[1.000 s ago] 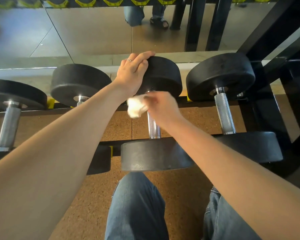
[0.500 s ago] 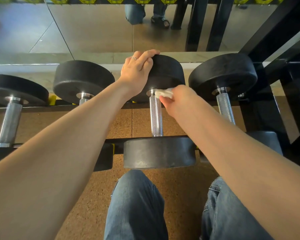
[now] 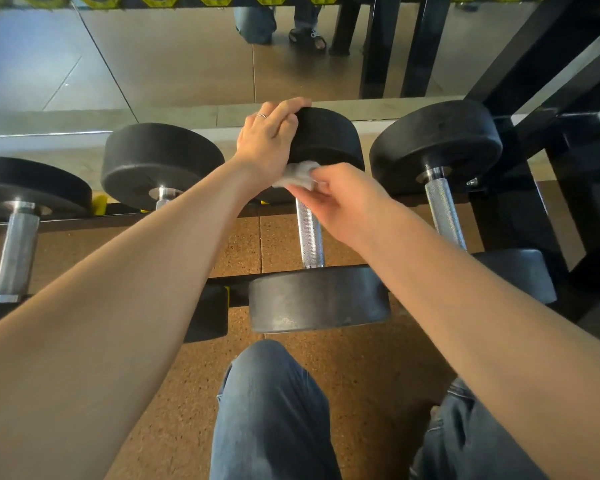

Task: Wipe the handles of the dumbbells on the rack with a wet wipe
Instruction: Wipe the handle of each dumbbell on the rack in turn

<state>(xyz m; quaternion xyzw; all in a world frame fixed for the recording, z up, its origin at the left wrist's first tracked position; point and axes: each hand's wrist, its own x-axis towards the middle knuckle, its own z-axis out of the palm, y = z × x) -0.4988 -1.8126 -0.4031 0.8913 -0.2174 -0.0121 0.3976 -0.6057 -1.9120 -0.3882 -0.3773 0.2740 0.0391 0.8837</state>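
Note:
Several black dumbbells lie across a low black rack (image 3: 520, 216). The middle dumbbell (image 3: 317, 299) has a knurled steel handle (image 3: 310, 237). My left hand (image 3: 269, 143), with a ring on one finger, grips the top of that dumbbell's far head (image 3: 329, 140). My right hand (image 3: 340, 199) holds a crumpled white wet wipe (image 3: 298, 174) against the far end of the handle, just below the far head. The top of the handle is hidden by the wipe and my fingers.
A dumbbell (image 3: 444, 150) lies to the right and two more (image 3: 160, 164) (image 3: 18, 199) to the left, the nearer one partly hidden by my left forearm. A mirror (image 3: 187, 57) runs behind the rack. My knees in jeans (image 3: 274, 410) are over the cork-coloured floor (image 3: 361, 368).
My right hand has gone from the left side of the handle's upper part to its far right end, then across to the top left. My left hand stayed on the far head.

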